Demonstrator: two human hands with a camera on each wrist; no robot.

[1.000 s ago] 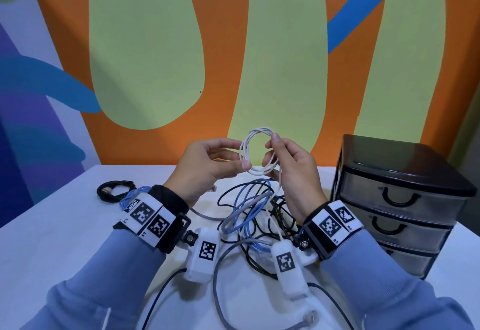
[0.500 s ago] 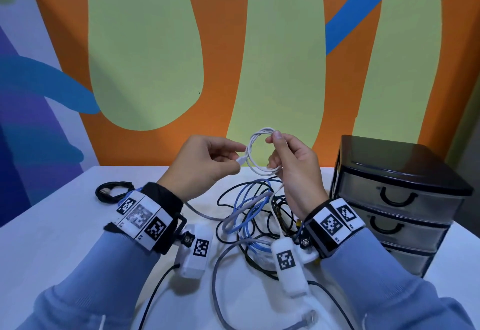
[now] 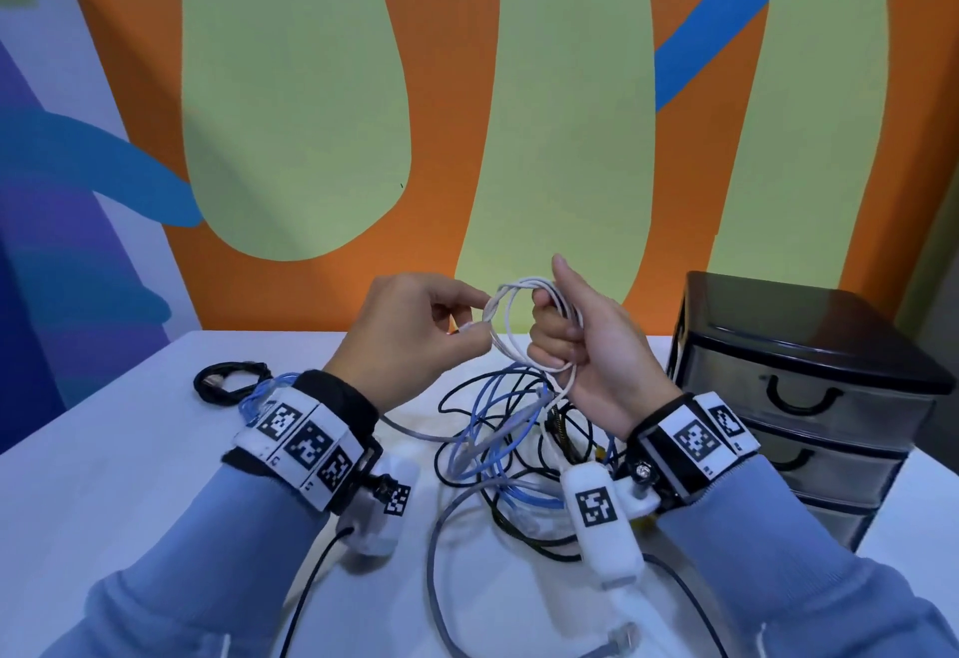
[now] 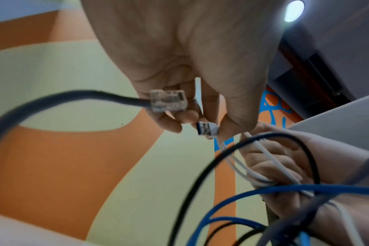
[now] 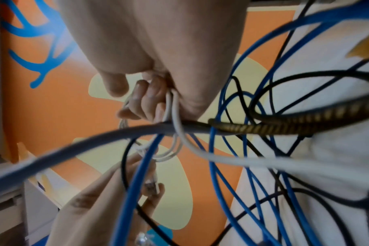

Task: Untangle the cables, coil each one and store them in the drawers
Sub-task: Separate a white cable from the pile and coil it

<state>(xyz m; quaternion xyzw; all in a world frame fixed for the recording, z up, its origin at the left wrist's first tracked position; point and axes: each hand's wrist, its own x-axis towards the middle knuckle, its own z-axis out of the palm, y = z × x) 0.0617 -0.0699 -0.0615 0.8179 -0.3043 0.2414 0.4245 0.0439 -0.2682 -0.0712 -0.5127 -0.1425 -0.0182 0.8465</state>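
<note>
The right hand covers one side of the thin white cable coil, so its loops cannot be counted. In the left wrist view a blurred grey cable with a clear plug runs off the left edge. The black plastic drawer unit is cut by the right edge; its lowest drawer sits behind a blue sleeve.

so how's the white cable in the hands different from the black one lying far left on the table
The white cable is held up in the air, gripped by the right hand and pinched at its plug by the left hand; the black cable lies untouched on the table. The white one's coil has a tail trailing down into the tangle; the black one sits apart from it. Both are coiled.
</note>
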